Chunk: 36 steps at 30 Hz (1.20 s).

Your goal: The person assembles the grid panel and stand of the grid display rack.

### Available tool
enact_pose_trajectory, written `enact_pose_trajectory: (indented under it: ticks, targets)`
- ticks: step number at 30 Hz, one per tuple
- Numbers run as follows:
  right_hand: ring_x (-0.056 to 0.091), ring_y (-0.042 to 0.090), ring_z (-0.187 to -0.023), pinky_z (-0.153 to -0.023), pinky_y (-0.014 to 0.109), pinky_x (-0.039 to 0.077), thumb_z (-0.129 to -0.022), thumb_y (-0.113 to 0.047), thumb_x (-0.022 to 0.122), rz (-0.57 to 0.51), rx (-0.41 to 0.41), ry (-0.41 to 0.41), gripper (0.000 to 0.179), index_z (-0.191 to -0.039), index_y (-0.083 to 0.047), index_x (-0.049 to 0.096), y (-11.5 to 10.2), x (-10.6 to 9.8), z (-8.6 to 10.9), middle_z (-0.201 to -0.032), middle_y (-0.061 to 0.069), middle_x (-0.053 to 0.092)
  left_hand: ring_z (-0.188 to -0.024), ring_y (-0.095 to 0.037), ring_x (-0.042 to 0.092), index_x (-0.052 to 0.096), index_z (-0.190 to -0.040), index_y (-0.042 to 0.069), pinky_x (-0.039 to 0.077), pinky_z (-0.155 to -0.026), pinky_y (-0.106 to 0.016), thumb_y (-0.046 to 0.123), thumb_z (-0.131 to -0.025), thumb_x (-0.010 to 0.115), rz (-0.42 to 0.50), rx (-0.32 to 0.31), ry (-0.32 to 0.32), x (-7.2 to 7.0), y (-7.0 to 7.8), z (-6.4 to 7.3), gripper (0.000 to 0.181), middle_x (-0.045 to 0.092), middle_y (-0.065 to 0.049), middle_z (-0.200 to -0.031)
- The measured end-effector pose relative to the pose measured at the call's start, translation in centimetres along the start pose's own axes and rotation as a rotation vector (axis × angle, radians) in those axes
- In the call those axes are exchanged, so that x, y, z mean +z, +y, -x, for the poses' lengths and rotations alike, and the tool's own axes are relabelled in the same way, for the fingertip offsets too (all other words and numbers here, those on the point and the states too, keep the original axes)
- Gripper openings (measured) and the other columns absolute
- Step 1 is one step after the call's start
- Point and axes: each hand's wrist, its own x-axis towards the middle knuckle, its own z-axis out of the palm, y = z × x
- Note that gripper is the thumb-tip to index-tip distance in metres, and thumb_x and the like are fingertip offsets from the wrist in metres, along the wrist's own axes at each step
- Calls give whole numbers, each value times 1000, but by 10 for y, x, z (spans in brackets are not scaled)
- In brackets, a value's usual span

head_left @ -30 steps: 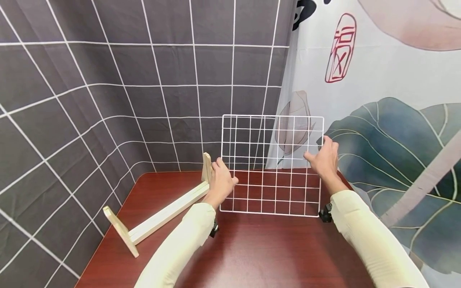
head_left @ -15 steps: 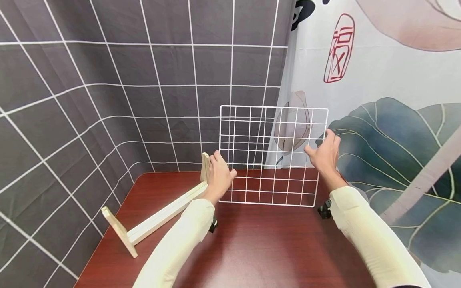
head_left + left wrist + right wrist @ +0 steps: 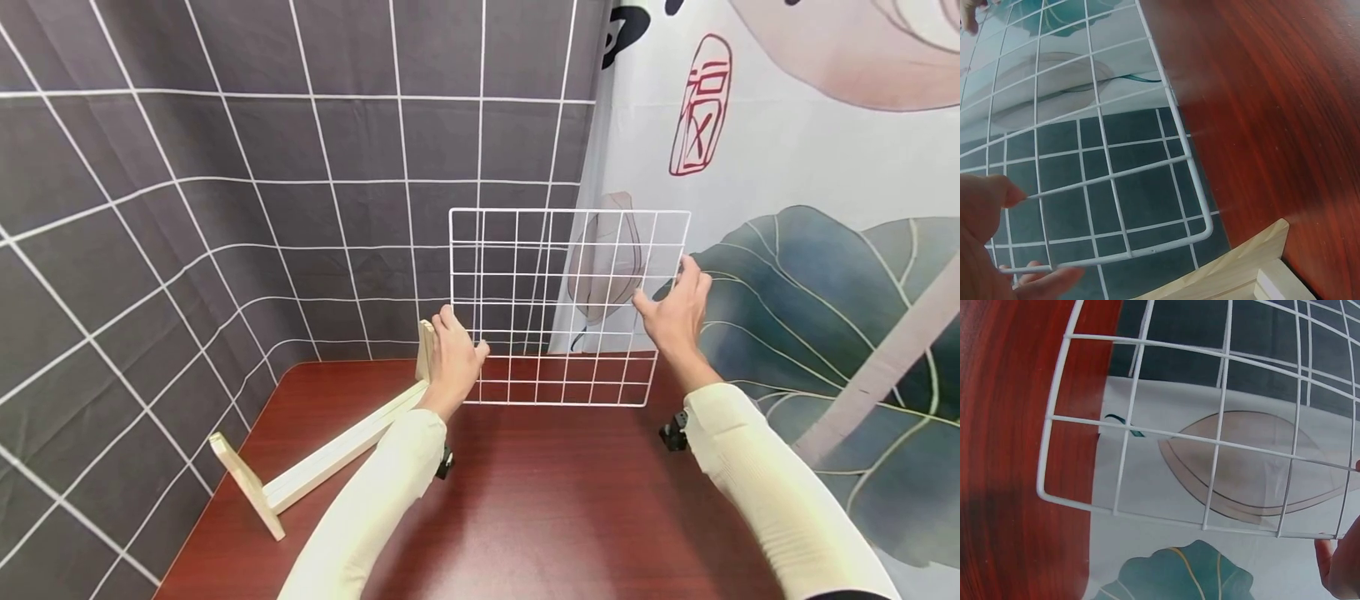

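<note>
While both hands bear its side edges, one white wire grid panel (image 3: 558, 304) stands roughly upright over the red-brown wood-grain surface (image 3: 570, 500), its lower edge apparently raised off it. Left hand (image 3: 452, 365): thumb and fingers clamped on the panel's left edge. Right hand (image 3: 677, 319): fingers curled at the panel's right edge, thumb toward the wires, apparently gripping. One pale wooden stand, a crossbar (image 3: 345, 448) between two end plates, lies at the left of the surface, its far end partly behind the left hand. Step in hand, as judged: lifting and steadying the panel; the next move would call for a level, two-handed hold, with the lower left corner minded near the wood. By view: the head view alone gives both end plates; the left wrist view adds the left thumb at a cross wire, fingers at the outer rod, and that corner just beside an end plate, contact uncertain; the right wrist view shows a bare rounded corner and no stand.
</note>
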Motion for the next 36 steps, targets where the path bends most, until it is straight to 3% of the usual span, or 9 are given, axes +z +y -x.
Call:
enact_pose_trajectory:
  ticks: [8, 22, 31, 36]
  targets:
    - [49, 40, -122, -99, 54, 43, -88, -24, 73, -21, -15, 18, 80, -155, -11, 31, -5, -1, -3, -140, 25, 40, -108, -44, 59, 33, -139, -2, 57, -86, -47, 17, -79, 77, -10, 3, 50, 2, 4, -3, 77, 50, -23, -119]
    - [42, 41, -124, -107, 53, 38, -89, -22, 71, -16, -36, 20, 81, -157, -8, 27, -8, -3, 1, -140, 27, 36, -109, -45, 59, 29, -146, -1, 57, -84, -49, 16, -81, 73, 29, -63, 9, -2, 10, -4, 80, 46, -24, -127]
    - [34, 42, -134, -114, 53, 32, -87, -22, 71, -3, -52, 77, 83, -157, -6, 30, -12, 1, 6, -142, 28, 35, -109, -45, 59, 31, -144, -1, 56, -88, -47, 15, -82, 72, 13, -51, 25, -3, 10, -6, 76, 47, -24, -125]
    - [32, 41, -134, -114, 51, 29, -85, -24, 73, -17, -97, 151, 83, -155, -5, 34, -13, 5, 11, -139, 25, 36, -109, -45, 59, 30, -143, 0, 56, -88, -47, 15, -82, 71, 26, -59, 26, -4, 11, -7, 75, 46, -23, -125]
